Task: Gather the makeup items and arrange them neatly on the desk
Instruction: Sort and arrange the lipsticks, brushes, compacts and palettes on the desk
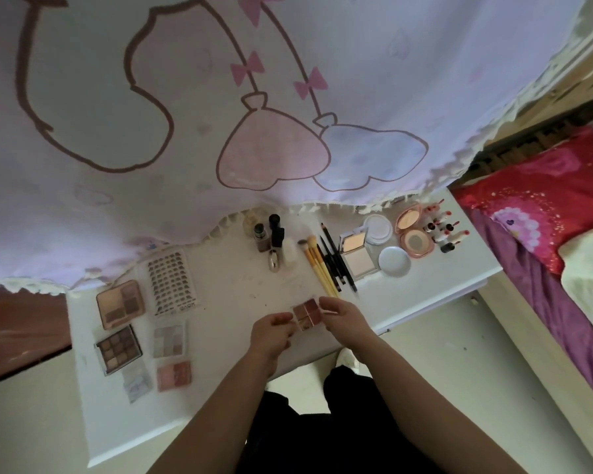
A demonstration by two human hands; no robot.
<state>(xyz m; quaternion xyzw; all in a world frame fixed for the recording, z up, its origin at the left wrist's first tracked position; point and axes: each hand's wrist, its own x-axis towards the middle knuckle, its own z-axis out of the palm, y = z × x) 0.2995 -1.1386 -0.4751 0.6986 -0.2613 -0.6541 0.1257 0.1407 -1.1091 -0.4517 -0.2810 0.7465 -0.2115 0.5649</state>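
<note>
Reddish-brown quad palette (pixel 307 314), pinched at its edges between left hand (pixel 271 331) and right hand (pixel 343 316), hovers over the tabletop (pixel 233 289). Other palettes (pixel 119 304) at nine o'clock, brushes (pixel 314 258) at twelve, compacts (pixel 415 230) and lipsticks (pixel 444 230) at two look sorted; this one seems last.

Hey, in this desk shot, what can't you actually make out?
Head view only:
Small palette: edges covered by the left hand and right hand pinching it.
Glass bottle at the back: partly under the curtain hem.
Lipsticks: too small to tell shades.
Pale palette near the desk's front left: blurred, its pans unclear.
</note>
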